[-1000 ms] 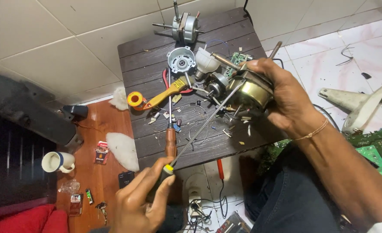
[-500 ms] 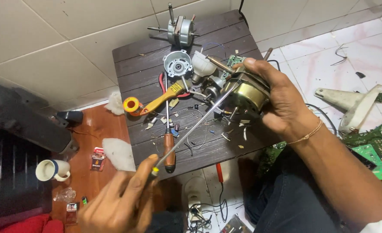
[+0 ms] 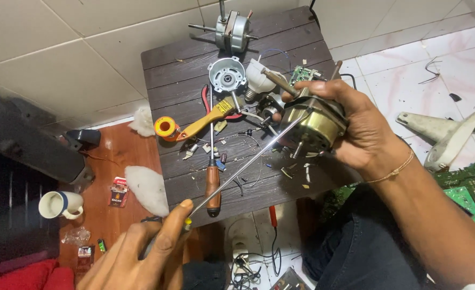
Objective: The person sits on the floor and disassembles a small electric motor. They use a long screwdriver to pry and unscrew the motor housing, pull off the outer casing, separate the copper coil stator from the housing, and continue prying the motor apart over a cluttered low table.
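Note:
My right hand (image 3: 355, 126) grips a brass-coloured electric motor (image 3: 315, 126) above the right side of a small dark wooden table (image 3: 194, 59). My left hand (image 3: 141, 252), low at the front, holds the handle of a long screwdriver (image 3: 248, 161). Its metal shaft runs up and right, and the tip meets the motor's front face. The handle is mostly hidden inside my fingers.
On the table lie a second screwdriver with a wooden handle (image 3: 213, 188), a yellow paintbrush (image 3: 208, 118), a yellow solder roll (image 3: 164, 127), a silver motor cover (image 3: 227, 75), another motor (image 3: 231, 29) and small scraps. A mug (image 3: 60, 204) stands on the floor left; circuit boards (image 3: 468, 182) lie right.
My left hand has dropped lower and drawn back along the screwdriver, while the view shifted slightly. The right hand keeps the motor in about the same spot.

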